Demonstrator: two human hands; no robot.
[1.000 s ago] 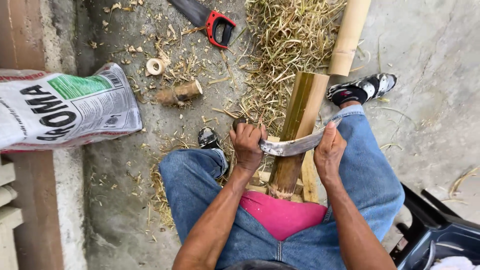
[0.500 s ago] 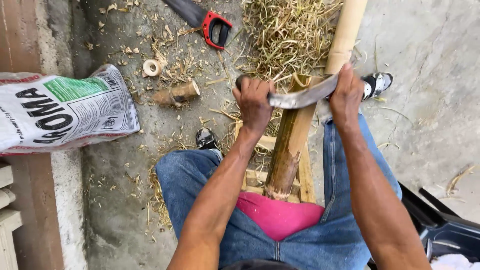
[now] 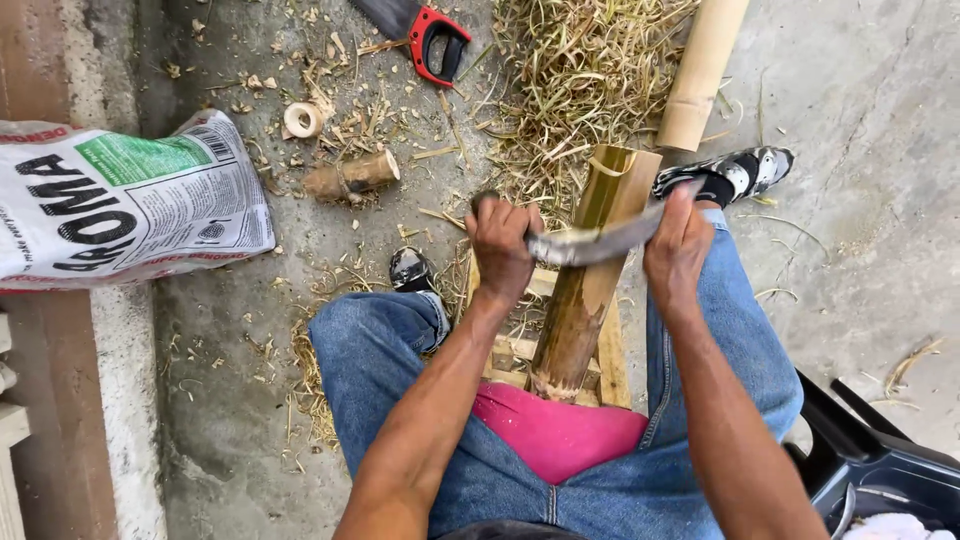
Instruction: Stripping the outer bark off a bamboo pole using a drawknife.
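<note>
A curved metal blade (image 3: 592,243) lies across a short bamboo section (image 3: 590,270) that leans between my knees, its near end against a pink cushion (image 3: 555,430). My left hand (image 3: 503,245) grips the blade's handle end on the left of the bamboo. My right hand (image 3: 678,245) holds the blade's far end on the right. The blade crosses the bamboo about a third of the way down from its far tip.
A long bamboo pole (image 3: 702,70) lies beyond, over a heap of straw-like shavings (image 3: 575,60). A red-handled saw (image 3: 430,35), a small log piece (image 3: 350,177) and a tape roll (image 3: 303,120) lie on the concrete. A printed sack (image 3: 120,205) is at left, a dark plastic chair (image 3: 880,465) at right.
Both hands pushed the blade up the bamboo away from me, from near my lap to the far end, then drew it back a little toward me.
</note>
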